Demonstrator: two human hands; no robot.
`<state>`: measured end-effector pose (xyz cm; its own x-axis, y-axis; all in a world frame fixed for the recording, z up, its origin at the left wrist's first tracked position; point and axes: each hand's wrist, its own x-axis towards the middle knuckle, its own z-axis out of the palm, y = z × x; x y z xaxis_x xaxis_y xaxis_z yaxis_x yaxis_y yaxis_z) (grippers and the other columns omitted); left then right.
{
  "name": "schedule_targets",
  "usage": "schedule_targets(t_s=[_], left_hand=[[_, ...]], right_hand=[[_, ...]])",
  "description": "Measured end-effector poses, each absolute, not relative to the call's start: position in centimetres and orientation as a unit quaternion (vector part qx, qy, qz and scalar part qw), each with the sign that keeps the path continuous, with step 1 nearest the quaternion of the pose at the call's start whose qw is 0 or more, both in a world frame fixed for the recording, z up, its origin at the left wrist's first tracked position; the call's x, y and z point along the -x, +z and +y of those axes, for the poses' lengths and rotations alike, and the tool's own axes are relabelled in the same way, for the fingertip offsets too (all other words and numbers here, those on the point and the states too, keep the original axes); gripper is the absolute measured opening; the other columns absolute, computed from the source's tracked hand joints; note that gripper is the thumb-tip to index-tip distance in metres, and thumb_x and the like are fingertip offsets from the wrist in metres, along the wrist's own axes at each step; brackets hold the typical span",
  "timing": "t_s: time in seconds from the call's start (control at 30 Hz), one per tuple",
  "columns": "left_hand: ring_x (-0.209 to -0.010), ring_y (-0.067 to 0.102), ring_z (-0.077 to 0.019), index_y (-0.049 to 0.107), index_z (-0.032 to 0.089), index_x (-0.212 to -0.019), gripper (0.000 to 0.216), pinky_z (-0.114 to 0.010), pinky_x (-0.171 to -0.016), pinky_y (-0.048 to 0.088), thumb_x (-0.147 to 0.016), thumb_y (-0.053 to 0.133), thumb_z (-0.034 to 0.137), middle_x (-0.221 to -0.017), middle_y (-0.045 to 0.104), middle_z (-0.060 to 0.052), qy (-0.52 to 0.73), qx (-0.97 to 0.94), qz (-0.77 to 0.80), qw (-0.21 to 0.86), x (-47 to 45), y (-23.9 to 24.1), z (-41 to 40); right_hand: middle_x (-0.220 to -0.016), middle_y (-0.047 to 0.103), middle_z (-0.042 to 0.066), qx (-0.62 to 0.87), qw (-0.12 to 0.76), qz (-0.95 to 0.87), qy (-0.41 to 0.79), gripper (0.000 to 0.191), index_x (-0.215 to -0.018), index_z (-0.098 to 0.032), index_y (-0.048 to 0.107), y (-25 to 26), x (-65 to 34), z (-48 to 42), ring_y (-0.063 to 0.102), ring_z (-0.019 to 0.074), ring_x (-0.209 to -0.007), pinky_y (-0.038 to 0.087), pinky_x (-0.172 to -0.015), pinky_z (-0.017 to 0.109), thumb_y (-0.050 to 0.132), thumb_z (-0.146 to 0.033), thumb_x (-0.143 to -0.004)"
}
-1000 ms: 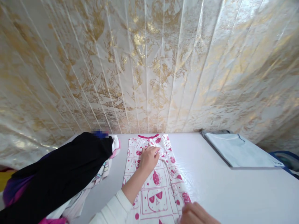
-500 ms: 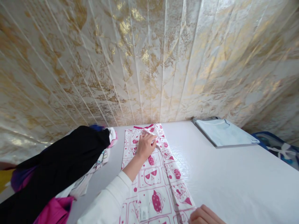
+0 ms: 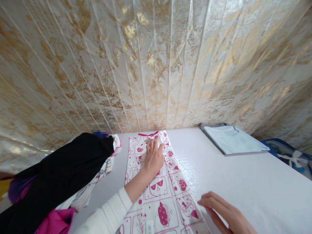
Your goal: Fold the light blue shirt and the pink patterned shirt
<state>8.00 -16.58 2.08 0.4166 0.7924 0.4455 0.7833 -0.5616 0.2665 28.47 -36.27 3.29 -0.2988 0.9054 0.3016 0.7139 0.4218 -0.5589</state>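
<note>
Down the middle of the white table [image 3: 248, 185], looking over a white top with magenta cartoon print [image 3: 157, 188], laid flat lengthwise with its magenta neckband [image 3: 148, 134] at the far edge, near the gold-patterned white sheeting [image 3: 146, 68]. Resting the left hand [image 3: 154, 156] on the upper part of the top, just below the neckband, palm down, with fingers loosely parted and thumb out to the side. Reaching over the lower print with the left arm, in a white sleeve [image 3: 107, 209]. Holding the right hand [image 3: 225, 208] just beside the lower right edge of the top, with fingers close together, aimed inward, and thumb apart from them; cannot tell whether touching the cloth at the fingertips. To the left, heaped beside the top, a black garment [image 3: 70, 165] over white printed pieces [image 3: 104, 169], with bright pink cloth [image 3: 57, 221] bunched at the near end. To the right, well apart from the left hand, a folded light-blue T-shirt [image 3: 234, 141] on grey cloth [image 3: 211, 140]; farther right, a blue-edged bag [image 3: 270, 141] with a white ribbon [image 3: 293, 158].
</note>
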Motion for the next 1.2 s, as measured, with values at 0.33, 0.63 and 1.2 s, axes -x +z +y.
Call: schedule_targets(t_s=[0.33,0.63,1.2], left_hand=[[-0.144,0.022,-0.0257,0.029,0.017,-0.149,0.066,-0.048,-0.117,0.018,-0.096,0.042,0.054,-0.155,0.026,-0.011,0.095,-0.936,0.268,0.209,-7.8,0.0,-26.3],[-0.143,0.022,-0.0259,0.021,0.017,-0.151,0.07,-0.045,-0.115,0.026,-0.096,0.038,0.058,-0.154,0.021,-0.011,0.092,-0.956,0.22,0.171,-7.7,-3.1,-24.7],[-0.109,0.054,-0.0262,0.054,0.024,-0.112,0.027,-0.041,-0.093,0.043,-0.085,0.055,0.021,-0.113,0.058,-0.007,0.233,-0.775,0.569,0.144,-5.3,2.2,-17.7]], right_hand=[[-0.132,0.059,0.008,0.533,0.212,-0.815,0.086,0.043,-0.129,-0.02,0.052,1.4,-27.5,-22.5,0.058,0.0172,-0.117,0.046,-0.097,0.034,0.032,-0.011,-0.092],[-0.148,0.044,0.009,0.565,0.11,-0.817,0.029,0.044,-0.137,-0.018,0.051,-1.1,-25.8,-12.6,0.031,0.0232,-0.141,0.032,-0.109,0.041,0.036,-0.02,-0.095],[-0.156,0.03,0.008,0.614,0.113,-0.781,0.014,0.051,-0.146,-0.018,0.037,-3.0,-24.4,-8.3,0.02,0.0232,-0.145,0.024,-0.112,0.039,0.031,-0.038,-0.1]])
